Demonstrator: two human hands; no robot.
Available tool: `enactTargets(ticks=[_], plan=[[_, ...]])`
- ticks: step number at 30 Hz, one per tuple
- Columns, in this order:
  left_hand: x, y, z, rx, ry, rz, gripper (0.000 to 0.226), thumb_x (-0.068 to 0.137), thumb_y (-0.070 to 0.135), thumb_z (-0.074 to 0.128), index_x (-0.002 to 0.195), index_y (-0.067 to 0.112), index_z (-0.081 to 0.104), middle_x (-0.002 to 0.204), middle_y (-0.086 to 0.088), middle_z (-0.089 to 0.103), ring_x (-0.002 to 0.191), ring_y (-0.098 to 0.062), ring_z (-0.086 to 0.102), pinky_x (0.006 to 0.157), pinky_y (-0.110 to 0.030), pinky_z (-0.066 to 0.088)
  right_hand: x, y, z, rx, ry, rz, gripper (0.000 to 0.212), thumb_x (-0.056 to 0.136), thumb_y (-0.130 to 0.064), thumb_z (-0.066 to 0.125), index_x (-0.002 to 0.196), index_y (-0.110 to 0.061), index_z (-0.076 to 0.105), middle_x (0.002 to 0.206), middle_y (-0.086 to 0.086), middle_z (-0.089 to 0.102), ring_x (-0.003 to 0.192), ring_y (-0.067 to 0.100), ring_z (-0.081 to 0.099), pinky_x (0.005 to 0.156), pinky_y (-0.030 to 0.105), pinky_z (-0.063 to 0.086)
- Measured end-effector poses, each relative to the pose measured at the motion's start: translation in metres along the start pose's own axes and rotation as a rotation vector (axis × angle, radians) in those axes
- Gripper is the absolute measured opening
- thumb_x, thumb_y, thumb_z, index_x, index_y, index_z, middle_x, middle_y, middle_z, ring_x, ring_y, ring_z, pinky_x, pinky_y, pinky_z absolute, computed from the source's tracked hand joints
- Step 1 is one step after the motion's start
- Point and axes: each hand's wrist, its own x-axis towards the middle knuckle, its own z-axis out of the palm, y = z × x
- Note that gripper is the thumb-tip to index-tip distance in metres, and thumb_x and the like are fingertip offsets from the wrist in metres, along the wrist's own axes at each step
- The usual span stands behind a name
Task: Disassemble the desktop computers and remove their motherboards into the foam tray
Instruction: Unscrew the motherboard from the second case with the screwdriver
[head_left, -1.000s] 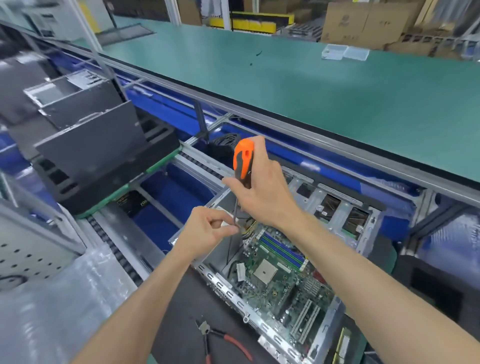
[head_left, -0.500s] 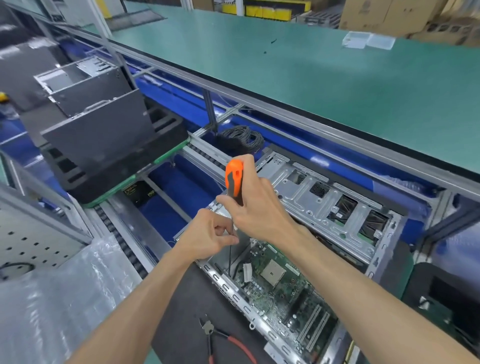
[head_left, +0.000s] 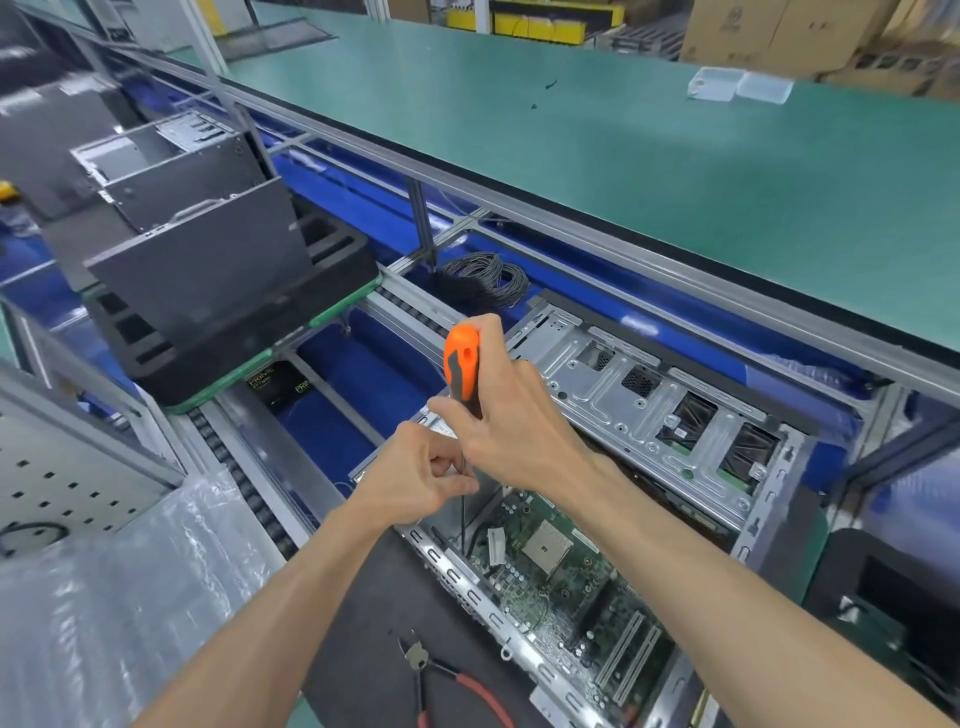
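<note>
An open desktop case lies flat in front of me, its green motherboard exposed in the near half. My right hand grips the orange and black handle of a screwdriver held upright, its thin shaft running down to the board's left corner. My left hand pinches the shaft just below the handle. A black foam tray sits to the left on the conveyor, with dark metal panels standing in its slots.
Red-handled cutters lie on the dark mat near me. A coil of black cable rests behind the case. Clear plastic wrap covers the lower left. A green workbench stretches behind, with cardboard boxes beyond.
The view has tilted up and back, showing more of the case's far metal frame. Both hands stay on the screwdriver, which stands upright over the same corner of the board.
</note>
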Motion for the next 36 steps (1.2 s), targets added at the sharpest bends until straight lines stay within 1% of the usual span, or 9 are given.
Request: enactTargets(ticks=[7,11,15,21,23,27,31,34,36], plan=[[0.000,-0.001,0.001,-0.034,0.007,-0.032,0.018,0.068,0.024,0.075,0.054,0.030,0.065,0.046,-0.020,0.037,0.047,-0.018,0.029,0.051,-0.028,0.029,0.000,0.000,0.002,0.009,0.005,-0.004,0.044,0.090,-0.021,0.069,0.111,-0.024,0.030,0.059,-0.004,0.044,0.048,0.014,0.046,0.047,0.023,0.037],[0.001,-0.003,0.001,-0.036,0.016,-0.013,0.023,0.069,0.023,0.075,0.054,0.037,0.064,0.044,-0.009,0.032,0.045,-0.013,0.024,0.048,-0.022,0.025,0.001,0.000,0.003,0.012,0.002,-0.003,0.044,0.090,-0.020,0.070,0.110,-0.023,0.031,0.058,-0.007,0.041,0.048,0.012,0.046,0.047,0.020,0.036],[0.001,-0.006,0.001,-0.036,0.015,-0.025,0.015,0.069,0.023,0.075,0.058,0.025,0.065,0.048,-0.024,0.039,0.046,-0.015,0.027,0.049,-0.025,0.028,0.001,-0.002,0.002,0.031,-0.011,0.010,0.043,0.090,-0.020,0.069,0.109,-0.024,0.030,0.061,0.004,0.049,0.046,0.015,0.045,0.046,0.027,0.040],[0.002,-0.008,0.002,-0.024,0.019,-0.028,0.019,0.068,0.023,0.075,0.056,0.034,0.065,0.045,-0.007,0.039,0.045,-0.011,0.028,0.048,-0.023,0.029,0.001,-0.003,0.003,0.017,-0.018,0.003,0.044,0.090,-0.020,0.069,0.108,-0.023,0.030,0.060,0.000,0.048,0.047,0.014,0.045,0.047,0.022,0.036],[0.001,-0.008,0.002,-0.014,0.007,-0.040,0.007,0.069,0.023,0.075,0.064,0.023,0.070,0.053,-0.022,0.051,0.047,-0.016,0.036,0.050,-0.031,0.034,0.001,-0.004,0.001,-0.007,-0.030,-0.003,0.046,0.089,-0.021,0.071,0.108,-0.024,0.030,0.058,-0.003,0.044,0.046,0.014,0.045,0.046,0.021,0.035],[-0.003,-0.015,0.002,0.002,0.008,-0.032,0.027,0.070,0.023,0.076,0.078,-0.001,0.065,0.067,-0.032,0.056,0.049,-0.031,0.034,0.050,-0.039,0.035,0.001,-0.012,-0.007,-0.174,-0.032,-0.112,0.050,0.086,-0.030,0.072,0.118,-0.022,0.034,0.057,-0.005,0.042,0.046,0.014,0.044,0.047,0.026,0.036],[-0.006,-0.019,0.004,0.016,0.024,-0.015,0.020,0.069,0.021,0.076,0.077,0.007,0.065,0.066,-0.030,0.057,0.051,-0.035,0.038,0.052,-0.045,0.043,0.011,-0.032,-0.007,-0.415,0.042,-0.198,0.034,0.095,-0.050,0.054,0.094,-0.022,0.035,0.067,-0.007,0.045,0.057,0.028,0.048,0.052,0.038,0.045],[-0.009,-0.021,0.010,0.051,0.034,0.002,0.013,0.071,0.022,0.074,0.075,0.016,0.063,0.068,-0.010,0.064,0.059,-0.031,0.054,0.059,-0.044,0.049,0.022,-0.042,-0.006,-0.460,-0.044,-0.208,0.028,0.097,-0.033,0.056,0.087,-0.019,0.035,0.063,-0.007,0.046,0.058,0.028,0.047,0.055,0.040,0.046],[-0.013,-0.022,0.014,0.076,0.023,0.037,0.013,0.074,0.023,0.071,0.072,0.023,0.059,0.069,0.003,0.064,0.060,-0.020,0.058,0.055,-0.027,0.050,0.025,-0.049,-0.008,-0.380,-0.173,-0.252,0.017,0.092,-0.022,0.060,0.085,-0.016,0.046,0.062,-0.008,0.049,0.061,0.020,0.049,0.060,0.040,0.046]])
